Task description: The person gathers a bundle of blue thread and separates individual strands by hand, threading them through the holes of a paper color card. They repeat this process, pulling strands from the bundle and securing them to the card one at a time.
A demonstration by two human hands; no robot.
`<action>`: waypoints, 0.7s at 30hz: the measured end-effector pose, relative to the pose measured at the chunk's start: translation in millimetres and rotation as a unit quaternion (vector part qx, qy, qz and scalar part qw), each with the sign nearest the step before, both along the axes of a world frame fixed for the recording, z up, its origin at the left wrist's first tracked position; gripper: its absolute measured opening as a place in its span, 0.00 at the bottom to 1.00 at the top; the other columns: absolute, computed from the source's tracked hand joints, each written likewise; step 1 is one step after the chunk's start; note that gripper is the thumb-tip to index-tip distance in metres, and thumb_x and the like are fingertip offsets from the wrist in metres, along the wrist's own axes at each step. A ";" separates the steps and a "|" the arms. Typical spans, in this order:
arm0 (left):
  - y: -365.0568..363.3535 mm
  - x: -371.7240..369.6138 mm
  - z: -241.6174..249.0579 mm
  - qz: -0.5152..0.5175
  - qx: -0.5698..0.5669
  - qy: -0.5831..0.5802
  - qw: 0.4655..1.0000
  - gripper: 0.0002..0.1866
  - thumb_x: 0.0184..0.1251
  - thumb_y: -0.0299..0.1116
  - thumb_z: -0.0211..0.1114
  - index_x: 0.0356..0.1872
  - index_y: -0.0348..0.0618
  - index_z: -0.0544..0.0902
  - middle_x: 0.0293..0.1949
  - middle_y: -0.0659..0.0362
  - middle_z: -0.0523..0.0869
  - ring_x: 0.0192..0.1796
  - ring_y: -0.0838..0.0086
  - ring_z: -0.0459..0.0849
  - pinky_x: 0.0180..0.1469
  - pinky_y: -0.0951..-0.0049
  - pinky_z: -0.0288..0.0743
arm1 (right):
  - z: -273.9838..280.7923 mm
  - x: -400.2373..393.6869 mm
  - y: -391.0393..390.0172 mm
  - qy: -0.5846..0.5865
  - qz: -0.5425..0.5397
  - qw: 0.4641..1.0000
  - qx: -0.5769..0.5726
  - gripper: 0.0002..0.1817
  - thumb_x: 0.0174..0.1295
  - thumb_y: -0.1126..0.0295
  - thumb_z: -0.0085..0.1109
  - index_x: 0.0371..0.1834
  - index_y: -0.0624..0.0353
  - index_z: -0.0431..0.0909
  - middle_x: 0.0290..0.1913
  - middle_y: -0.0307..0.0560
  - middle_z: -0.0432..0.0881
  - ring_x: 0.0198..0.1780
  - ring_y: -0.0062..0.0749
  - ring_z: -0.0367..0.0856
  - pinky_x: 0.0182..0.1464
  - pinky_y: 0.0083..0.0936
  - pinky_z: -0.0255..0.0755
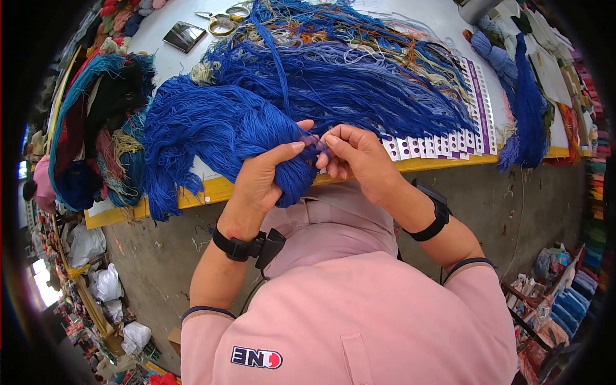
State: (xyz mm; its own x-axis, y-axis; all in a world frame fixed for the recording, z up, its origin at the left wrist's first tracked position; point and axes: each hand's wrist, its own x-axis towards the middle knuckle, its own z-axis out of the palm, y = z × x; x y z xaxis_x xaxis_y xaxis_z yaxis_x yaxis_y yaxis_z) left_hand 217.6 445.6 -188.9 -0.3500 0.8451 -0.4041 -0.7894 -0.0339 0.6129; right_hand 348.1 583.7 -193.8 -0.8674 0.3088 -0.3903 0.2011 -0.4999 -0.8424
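A thick hank of blue thread (221,122) lies over the table's near edge, its loose ends hanging at the left. My left hand (266,170) is wrapped round the hank's right end, thumb on top. Close beside it, my right hand (359,154) pinches a few fine blue strands at that end between thumb and fingertips. Behind both hands spreads a wide layer of blue threads (359,96), fastened along white punched cards (478,106) with purple print. Lighter blue, cream and orange threads lie further back.
Scissors (221,24) and a dark phone (184,36) rest at the back left. Bundles of teal, black and dark red thread (96,96) hang at the left edge. Another blue hank (529,109) hangs at the right. The table has a yellow edge (443,162); white bags (106,282) stand on the floor.
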 end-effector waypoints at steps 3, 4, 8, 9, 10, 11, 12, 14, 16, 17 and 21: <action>2.3 0.1 2.3 0.038 -0.022 -0.032 0.999 0.23 0.64 0.26 0.61 0.60 0.29 0.74 0.47 0.50 0.85 0.45 0.69 0.86 0.50 0.68 0.82 | 2.6 -3.8 -1.9 -0.010 -0.003 1.000 0.018 0.08 0.72 0.67 0.55 0.44 0.59 0.78 0.31 0.35 0.81 0.24 0.09 0.67 0.25 0.09 0.57; 2.7 0.1 2.3 0.037 -0.022 -0.033 0.999 0.23 0.64 0.27 0.61 0.60 0.29 0.74 0.47 0.51 0.85 0.45 0.69 0.86 0.49 0.68 0.82 | 5.8 -6.3 -3.7 -0.004 -0.003 1.000 0.016 0.08 0.70 0.67 0.57 0.44 0.59 0.78 0.31 0.33 0.80 0.24 0.08 0.65 0.25 0.09 0.56; 2.5 -1.9 0.4 0.037 -0.020 -0.033 0.999 0.26 0.63 0.29 0.61 0.61 0.26 0.72 0.48 0.49 0.84 0.46 0.68 0.86 0.51 0.68 0.82 | 2.8 -12.3 -8.1 0.008 -0.006 1.000 0.018 0.08 0.66 0.68 0.63 0.45 0.59 0.80 0.31 0.30 0.80 0.25 0.06 0.65 0.26 0.09 0.55; 1.6 -2.4 -0.2 0.038 -0.021 -0.033 0.999 0.27 0.62 0.29 0.61 0.62 0.25 0.72 0.48 0.48 0.84 0.46 0.67 0.86 0.53 0.67 0.82 | 2.1 -12.9 -8.9 0.010 -0.004 1.000 0.019 0.08 0.66 0.68 0.63 0.45 0.59 0.80 0.32 0.31 0.80 0.26 0.06 0.65 0.26 0.09 0.55; 1.4 -2.5 0.4 0.037 -0.020 -0.032 0.999 0.26 0.63 0.29 0.61 0.61 0.26 0.72 0.48 0.49 0.84 0.46 0.68 0.86 0.52 0.68 0.82 | 1.6 -13.3 -9.2 0.012 -0.002 1.000 0.021 0.09 0.66 0.68 0.64 0.44 0.59 0.80 0.32 0.31 0.80 0.26 0.06 0.66 0.26 0.09 0.56; 1.8 -2.3 1.2 0.037 -0.019 -0.032 0.999 0.25 0.64 0.29 0.61 0.61 0.27 0.73 0.48 0.50 0.84 0.46 0.68 0.86 0.51 0.68 0.82 | 1.4 -13.6 -9.2 0.013 0.000 1.000 0.022 0.09 0.66 0.68 0.64 0.44 0.59 0.81 0.32 0.31 0.81 0.26 0.06 0.67 0.26 0.09 0.56; 2.3 -2.3 1.7 0.035 -0.018 -0.031 0.999 0.23 0.65 0.29 0.60 0.60 0.28 0.74 0.48 0.51 0.85 0.46 0.69 0.86 0.51 0.69 0.82 | 2.2 -14.0 -9.6 0.015 -0.002 1.000 0.019 0.09 0.65 0.68 0.64 0.44 0.59 0.81 0.33 0.31 0.81 0.27 0.06 0.67 0.27 0.09 0.57; 2.6 -2.9 -0.1 0.040 -0.020 -0.043 0.998 0.25 0.63 0.28 0.62 0.60 0.26 0.74 0.47 0.49 0.85 0.46 0.68 0.86 0.52 0.68 0.82 | 4.2 -14.9 -11.3 0.018 -0.006 1.000 0.013 0.10 0.65 0.67 0.65 0.44 0.59 0.81 0.33 0.31 0.81 0.28 0.06 0.69 0.28 0.09 0.58; 3.0 -1.6 -0.9 0.049 -0.029 -0.033 0.998 0.24 0.62 0.25 0.63 0.59 0.26 0.74 0.47 0.49 0.85 0.46 0.68 0.87 0.53 0.68 0.82 | -2.7 -15.2 -11.8 0.024 -0.011 0.999 0.017 0.09 0.65 0.68 0.65 0.44 0.59 0.81 0.34 0.32 0.81 0.30 0.07 0.70 0.29 0.09 0.59; 3.7 0.6 -0.4 0.055 -0.037 -0.016 0.998 0.22 0.62 0.23 0.63 0.58 0.27 0.75 0.48 0.50 0.85 0.46 0.68 0.87 0.53 0.68 0.82 | -5.5 -15.4 -12.0 0.027 -0.014 0.999 0.019 0.09 0.65 0.68 0.65 0.44 0.59 0.81 0.35 0.32 0.81 0.31 0.07 0.71 0.29 0.09 0.60; 3.3 1.6 1.0 0.076 -0.047 -0.008 0.996 0.21 0.60 0.18 0.64 0.56 0.28 0.77 0.48 0.50 0.85 0.47 0.69 0.87 0.53 0.69 0.82 | -5.0 -13.8 -11.0 0.024 -0.017 0.999 0.015 0.06 0.66 0.70 0.63 0.42 0.60 0.81 0.36 0.34 0.82 0.33 0.09 0.72 0.32 0.10 0.63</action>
State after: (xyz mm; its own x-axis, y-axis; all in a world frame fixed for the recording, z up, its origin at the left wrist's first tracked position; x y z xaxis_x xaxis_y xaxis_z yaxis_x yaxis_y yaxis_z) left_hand 219.3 448.8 -187.8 -0.4629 0.7419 -0.4851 -0.7897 -0.0966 0.6058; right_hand 334.3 572.7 -198.8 -0.8731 0.3503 -0.3393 0.1437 -0.4800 -0.8654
